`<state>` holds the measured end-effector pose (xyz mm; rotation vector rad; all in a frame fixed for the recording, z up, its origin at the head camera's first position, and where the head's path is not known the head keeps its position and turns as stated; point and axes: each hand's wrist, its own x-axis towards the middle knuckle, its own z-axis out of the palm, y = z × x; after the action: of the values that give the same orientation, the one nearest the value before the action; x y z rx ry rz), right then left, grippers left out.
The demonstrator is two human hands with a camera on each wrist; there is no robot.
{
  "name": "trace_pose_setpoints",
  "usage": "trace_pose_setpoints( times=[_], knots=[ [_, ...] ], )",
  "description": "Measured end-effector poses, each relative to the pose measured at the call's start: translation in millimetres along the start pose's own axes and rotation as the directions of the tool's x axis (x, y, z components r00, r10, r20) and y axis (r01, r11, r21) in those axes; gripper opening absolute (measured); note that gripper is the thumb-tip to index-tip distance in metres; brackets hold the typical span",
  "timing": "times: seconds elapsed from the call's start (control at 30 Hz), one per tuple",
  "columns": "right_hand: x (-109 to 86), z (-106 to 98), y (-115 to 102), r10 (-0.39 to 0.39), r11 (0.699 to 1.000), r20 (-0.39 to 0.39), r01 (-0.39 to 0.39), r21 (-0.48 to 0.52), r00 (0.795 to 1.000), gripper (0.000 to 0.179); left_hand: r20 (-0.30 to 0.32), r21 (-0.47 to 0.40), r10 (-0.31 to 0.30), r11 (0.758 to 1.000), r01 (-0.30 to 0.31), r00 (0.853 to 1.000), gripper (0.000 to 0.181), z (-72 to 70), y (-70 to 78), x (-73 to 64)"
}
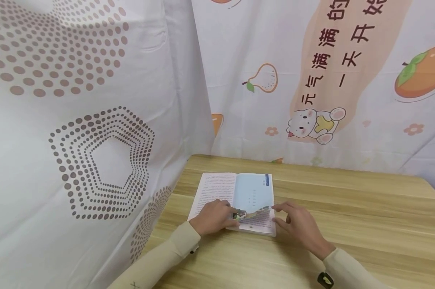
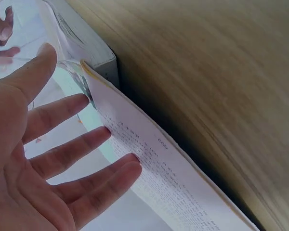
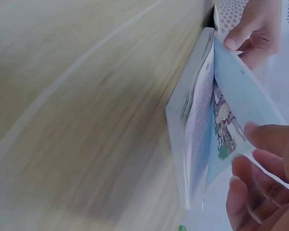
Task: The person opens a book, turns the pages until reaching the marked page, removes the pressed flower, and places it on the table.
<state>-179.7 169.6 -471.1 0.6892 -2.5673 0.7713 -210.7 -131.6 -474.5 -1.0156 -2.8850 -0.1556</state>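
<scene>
surroundings: brown-dotted white cloth sheet (image 1: 22, 132) along the left edge of the pale wood-grain surface (image 1: 347, 204); fruit-printed white cloth sheet (image 1: 231, 96) behind its far edge. item: open paperback book (image 1: 240, 196), near the far left corner of the surface; pale blue illustrated page (image 1: 253, 188) with lower edge raised. left hand (image 1: 213, 216): fingers spread, tips against the white text page (image 1: 217, 185), covering some print. right hand (image 1: 301, 224): fingers bent at the book's right edge, thumb at the blue page; whether it pinches cannot be told. obscured: small print illegible; near edge of the surface and cream sleeves (image 1: 351, 269) cut off by the frame. count: one book, two hands, two sheets, two sleeves.
</scene>
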Motion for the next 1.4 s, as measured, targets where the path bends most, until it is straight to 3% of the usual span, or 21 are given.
trace_pose_setpoints(
  times=[0.17,0.3,0.37,0.5,0.6,0.67,0.77,0.9,1.03,1.17,1.4],
  knots=[
    [-2.8,1.1,-0.5,0.062,0.998,0.063,-0.062,-0.003,0.996,0.046,-0.045,-0.041,-0.003,0.999,0.002,0.999,0.032,-1.8,-2.8,-1.5],
    [-4.2,3.3,0.0,0.086,0.996,0.107,-0.087,0.006,0.99,0.042,-0.153,-0.031,-0.024,0.999,0.02,0.988,0.032,-0.8,-2.4,-4.7],
    [-4.8,4.7,0.1,0.089,0.996,0.139,-0.092,0.011,0.986,0.036,-0.236,-0.019,-0.027,1.0,0.024,0.971,0.039,0.1,-1.7,-6.4],
    [-7.4,7.8,2.1,0.051,0.999,0.207,-0.049,-0.013,0.977,0.027,-0.388,0.041,-0.01,0.999,0.028,0.922,0.05,1.0,-0.6,-7.3],
    [-10.4,9.4,3.8,-0.004,1.0,0.243,0.01,-0.025,0.97,0.026,-0.427,0.094,0.008,0.995,0.036,0.904,0.047,0.8,-0.7,-6.9],
    [-12.4,9.9,4.1,-0.033,0.999,0.253,0.04,-0.025,0.967,0.024,-0.42,0.126,0.028,0.992,0.028,0.907,0.038,0.8,-1.3,-6.6],
    [-14.5,10.9,4.1,-0.064,0.996,0.255,0.076,-0.038,0.965,0.02,-0.376,0.164,0.069,0.986,-0.007,0.924,0.024,1.1,-1.7,-7.2],
    [-15.1,13.5,5.1,-0.093,0.99,0.238,0.116,-0.086,0.967,0.011,-0.29,0.112,0.084,0.992,-0.054,0.953,0.012,1.0,-0.3,-9.8],
    [-15.2,16.2,5.6,-0.133,0.983,0.201,0.156,-0.101,0.971,0.007,-0.226,0.055,0.081,0.996,-0.07,0.971,0.008,4.2,1.0,-11.9],
    [-14.9,16.9,5.6,-0.172,0.974,0.159,0.192,-0.118,0.972,0.007,-0.182,0.041,0.07,0.997,-0.064,0.981,0.012,7.0,3.1,-11.5],
    [-14.2,17.3,7.0,-0.166,0.974,0.131,0.184,-0.135,0.977,0.01,-0.081,0.017,0.012,1.0,-0.01,0.997,0.048,6.0,8.9,-9.8]
  ],
)
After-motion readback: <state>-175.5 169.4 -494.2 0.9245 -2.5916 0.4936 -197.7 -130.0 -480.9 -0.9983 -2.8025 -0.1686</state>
